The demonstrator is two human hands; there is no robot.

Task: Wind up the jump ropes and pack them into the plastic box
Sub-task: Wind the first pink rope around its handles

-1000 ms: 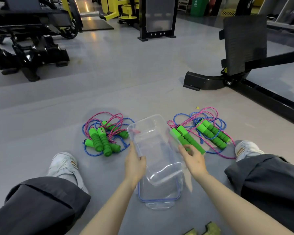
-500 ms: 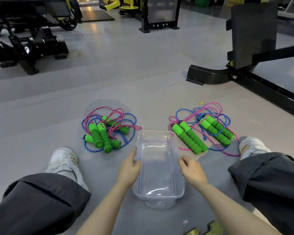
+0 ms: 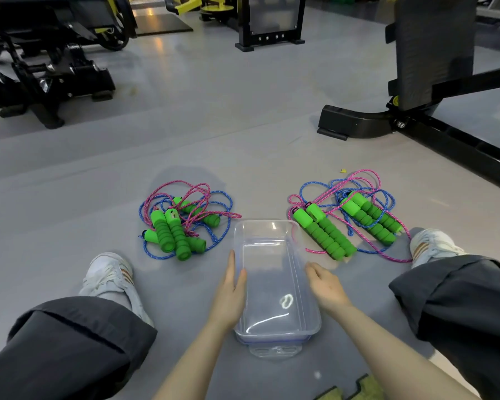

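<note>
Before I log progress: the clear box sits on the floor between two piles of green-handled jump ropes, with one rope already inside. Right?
No. The head view shows the clear box empty; it does sit on the floor between the left rope pile and the right rope pile.

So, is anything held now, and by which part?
The plastic box, by its long sides: left hand flat against the left wall, right hand at the right rim. Whether the right one grips cannot be told.

plastic box (image 3: 272, 284) | before: lifted, tilted | now: lowered, lying flat
</note>
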